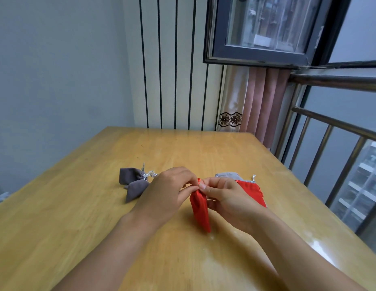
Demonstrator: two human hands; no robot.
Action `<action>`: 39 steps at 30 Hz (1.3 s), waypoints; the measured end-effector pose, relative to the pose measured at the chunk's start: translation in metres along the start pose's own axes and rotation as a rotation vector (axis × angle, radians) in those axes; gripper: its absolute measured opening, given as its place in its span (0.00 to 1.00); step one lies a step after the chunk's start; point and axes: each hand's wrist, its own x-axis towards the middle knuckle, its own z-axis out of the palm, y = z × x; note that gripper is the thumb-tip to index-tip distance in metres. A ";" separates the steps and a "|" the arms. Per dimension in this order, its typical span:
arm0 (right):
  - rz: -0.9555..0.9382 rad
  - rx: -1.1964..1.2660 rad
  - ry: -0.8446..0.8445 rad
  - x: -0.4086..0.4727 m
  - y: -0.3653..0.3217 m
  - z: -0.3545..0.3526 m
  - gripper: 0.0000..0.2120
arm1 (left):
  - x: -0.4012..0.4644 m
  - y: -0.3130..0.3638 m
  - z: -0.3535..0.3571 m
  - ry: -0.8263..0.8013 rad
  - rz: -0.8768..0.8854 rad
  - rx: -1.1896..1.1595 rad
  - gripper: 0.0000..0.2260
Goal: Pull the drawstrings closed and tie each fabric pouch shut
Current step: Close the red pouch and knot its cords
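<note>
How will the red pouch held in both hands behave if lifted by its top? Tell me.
The red pouch is soft fabric hanging flat and narrow below the fingers, so it is probably floppy and light. It shows no bulge, so it likely holds little. Set down, it would probably slump flat, not roll.

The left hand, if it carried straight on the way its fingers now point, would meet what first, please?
The left hand points rightward at the red pouch, whose top it already pinches; just beyond that it would likely meet the right hand, though depth between them is unclear.
</note>
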 end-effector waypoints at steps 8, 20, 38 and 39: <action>0.025 -0.039 0.095 -0.001 -0.007 0.008 0.16 | -0.001 -0.001 0.003 -0.107 -0.021 0.074 0.02; -0.071 -0.049 0.368 0.002 -0.006 0.016 0.15 | -0.006 -0.004 0.010 -0.045 -0.225 -0.036 0.04; -0.101 0.055 0.382 0.005 -0.004 0.010 0.12 | -0.003 0.019 0.021 0.195 -0.611 -0.743 0.03; -0.098 0.052 0.382 0.005 -0.004 0.010 0.11 | -0.003 0.020 0.022 0.217 -0.630 -0.769 0.02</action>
